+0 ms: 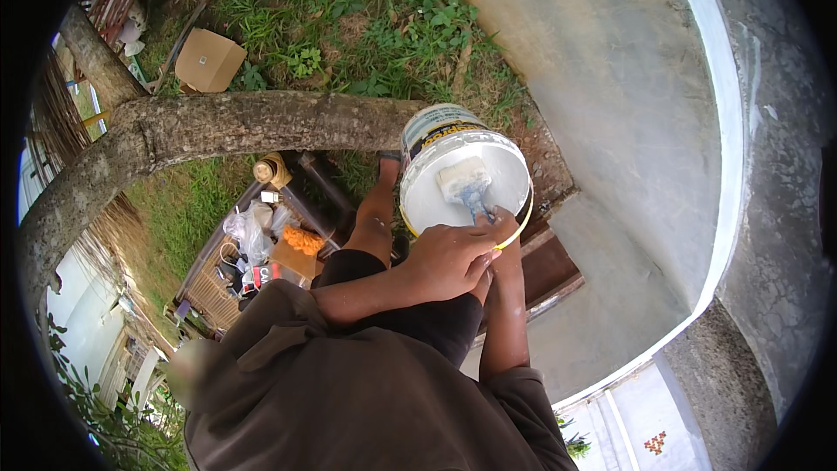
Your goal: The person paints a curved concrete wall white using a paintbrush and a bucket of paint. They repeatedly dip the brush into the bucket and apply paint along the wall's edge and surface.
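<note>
A white plastic paint bucket (435,119) with a printed label tilts in front of me, its inside coated white. My right hand (505,226) is closed around the blue handle of a wide paintbrush (464,183). The brush's pale, paint-coated bristles are inside the bucket. Close beside it, at the near rim, my left hand (448,258) has its fingers curled on the bucket's yellow carrying handle (525,221). The two hands overlap in this view, so part of the right hand's grip is hidden. White specks mark the skin of my arms.
A curved tree trunk (274,121) crosses left of the bucket. At right stands a grey plastered wall (628,98) with a white top edge (731,144). A slatted bamboo bench (212,294) holds plastic bags (252,232) and an orange cloth (303,240). A cardboard box (208,60) lies on the grass.
</note>
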The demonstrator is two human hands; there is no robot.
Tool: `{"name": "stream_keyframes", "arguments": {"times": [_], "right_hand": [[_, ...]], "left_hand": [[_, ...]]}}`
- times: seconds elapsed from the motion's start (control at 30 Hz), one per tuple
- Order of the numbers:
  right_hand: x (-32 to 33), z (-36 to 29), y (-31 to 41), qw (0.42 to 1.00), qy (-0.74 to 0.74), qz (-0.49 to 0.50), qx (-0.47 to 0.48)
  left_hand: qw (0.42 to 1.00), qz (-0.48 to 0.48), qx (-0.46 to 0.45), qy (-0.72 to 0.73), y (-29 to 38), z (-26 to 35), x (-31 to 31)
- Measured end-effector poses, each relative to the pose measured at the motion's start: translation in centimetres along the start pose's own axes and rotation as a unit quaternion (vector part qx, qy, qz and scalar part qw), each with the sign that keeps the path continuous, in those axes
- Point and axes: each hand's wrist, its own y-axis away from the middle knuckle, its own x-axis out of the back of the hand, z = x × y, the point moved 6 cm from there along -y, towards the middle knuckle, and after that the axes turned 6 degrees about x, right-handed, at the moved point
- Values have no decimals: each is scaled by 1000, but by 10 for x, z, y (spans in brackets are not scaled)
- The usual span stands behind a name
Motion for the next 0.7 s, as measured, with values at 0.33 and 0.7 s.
{"name": "stream_keyframes", "arguments": {"times": [0.33,0.7], "right_hand": [[5,-14,-7,992,44,-49,-107],[14,-9,-2,995,27,-43,-91]], "left_hand": [[999,-45,-5,-6,5,-2,-4],[997,-79,9,-22,-2,-1,-6]]}}
